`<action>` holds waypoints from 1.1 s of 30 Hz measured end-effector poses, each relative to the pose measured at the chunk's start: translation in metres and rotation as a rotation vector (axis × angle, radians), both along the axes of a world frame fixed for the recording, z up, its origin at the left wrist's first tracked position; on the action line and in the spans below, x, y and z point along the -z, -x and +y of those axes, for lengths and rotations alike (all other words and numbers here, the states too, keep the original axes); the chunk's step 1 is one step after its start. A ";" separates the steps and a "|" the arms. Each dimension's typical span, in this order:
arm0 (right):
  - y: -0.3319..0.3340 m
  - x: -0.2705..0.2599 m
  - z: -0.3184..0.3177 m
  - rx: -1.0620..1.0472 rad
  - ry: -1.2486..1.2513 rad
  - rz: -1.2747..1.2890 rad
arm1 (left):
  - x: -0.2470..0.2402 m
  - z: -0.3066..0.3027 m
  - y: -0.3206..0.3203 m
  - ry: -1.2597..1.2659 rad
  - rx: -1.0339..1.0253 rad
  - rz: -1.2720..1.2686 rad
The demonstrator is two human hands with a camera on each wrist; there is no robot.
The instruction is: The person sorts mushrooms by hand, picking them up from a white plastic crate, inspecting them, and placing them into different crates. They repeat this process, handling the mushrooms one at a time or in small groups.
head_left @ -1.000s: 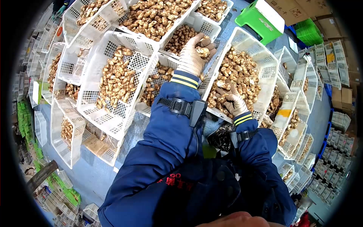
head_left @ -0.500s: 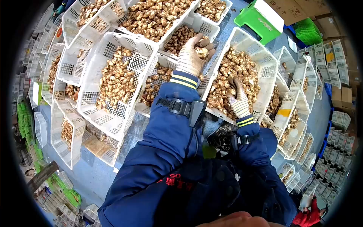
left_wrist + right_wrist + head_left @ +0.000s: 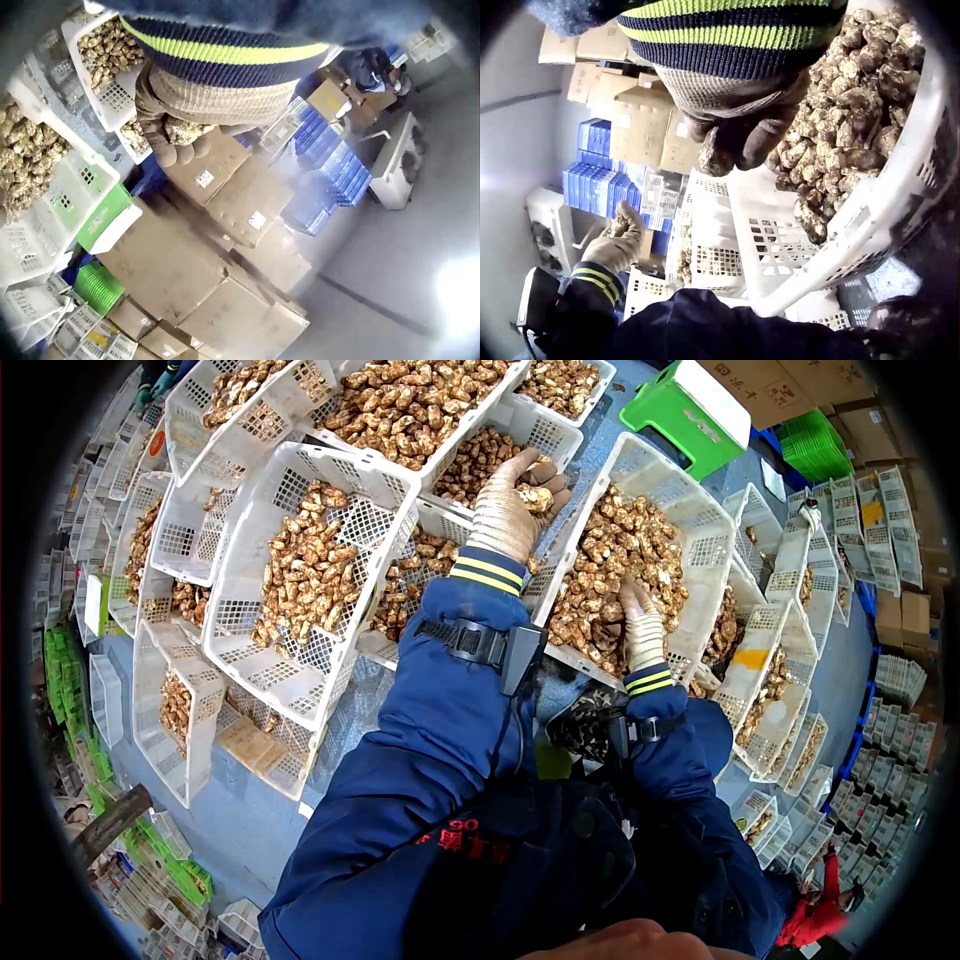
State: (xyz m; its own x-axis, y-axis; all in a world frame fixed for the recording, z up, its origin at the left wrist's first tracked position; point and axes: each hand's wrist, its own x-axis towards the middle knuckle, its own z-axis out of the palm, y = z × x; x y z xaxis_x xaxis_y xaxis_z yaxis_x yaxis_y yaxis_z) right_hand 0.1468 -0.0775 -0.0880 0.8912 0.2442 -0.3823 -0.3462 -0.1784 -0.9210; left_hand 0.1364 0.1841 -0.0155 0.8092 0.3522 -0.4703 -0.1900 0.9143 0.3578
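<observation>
My gloved left hand (image 3: 505,510) is above the gap between two crates, fingers curled round a few knobbly brown-and-cream mushrooms (image 3: 537,498). The left wrist view shows a pale mushroom (image 3: 186,132) cupped against its fingers. Over the front part of the right-hand white crate (image 3: 708,510) is my gloved right hand (image 3: 642,630), low at the heap of mushrooms (image 3: 625,545). Between its thumb and fingers it pinches one dark-tipped mushroom (image 3: 716,154), seen in the right wrist view. Both gloves are cream with brown-stained fingers.
A perforated white crate (image 3: 385,485) with mushrooms stands to the left, and a fuller crate (image 3: 450,455) lies beyond my left hand. At the back is a green stool (image 3: 680,420) with a white top. A person in red (image 3: 815,915) is at the lower right.
My right hand has shifted slightly right over the heap, its spread fingers drawing closer together. The left hand stays in place with its mushrooms. A person in red has come into view at the lower right.
</observation>
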 end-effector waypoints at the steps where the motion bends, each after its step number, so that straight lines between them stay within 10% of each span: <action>1: 0.002 0.004 -0.004 0.042 -0.042 0.124 | 0.000 -0.001 -0.001 0.002 -0.003 0.005; 9: -0.001 0.011 -0.014 0.093 -0.553 0.603 | 0.003 0.001 -0.001 0.002 0.015 -0.034; 33: 0.001 0.007 -0.013 0.055 -0.602 0.461 | 0.004 0.000 -0.002 0.003 -0.006 -0.012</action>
State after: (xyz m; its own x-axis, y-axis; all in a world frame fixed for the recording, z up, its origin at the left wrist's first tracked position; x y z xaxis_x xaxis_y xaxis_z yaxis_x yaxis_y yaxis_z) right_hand 0.1461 -0.0902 -0.0952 0.6903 0.4880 -0.5342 -0.7137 0.3376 -0.6137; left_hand 0.1381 0.1837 -0.0191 0.8125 0.3557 -0.4619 -0.1994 0.9140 0.3532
